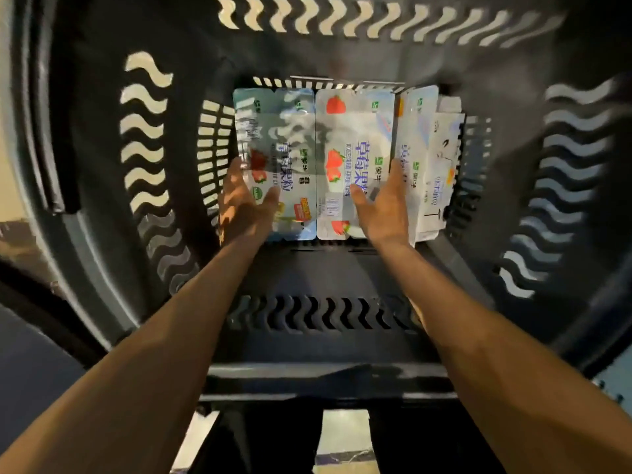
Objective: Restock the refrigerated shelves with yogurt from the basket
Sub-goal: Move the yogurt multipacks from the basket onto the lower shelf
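Observation:
I look down into a deep black basket (102,165) with wavy slots in its walls. On its floor lie flat yogurt multipacks. The left strawberry pack (290,138) and the middle strawberry pack (355,131) lie side by side, and further packs (431,159) stand on edge at the right. My left hand (244,203) reaches down at the left pack's left edge, fingers straight, thumb over its top. My right hand (383,203) is between the middle pack and the right packs, fingers extended, thumb across the middle pack. Neither hand clearly grips a pack.
The basket's near wall (321,316) with its slots rises between my forearms. Its dark rim (325,374) runs across below. Pale floor (342,436) shows under the basket. The basket walls enclose the packs closely on the left and right.

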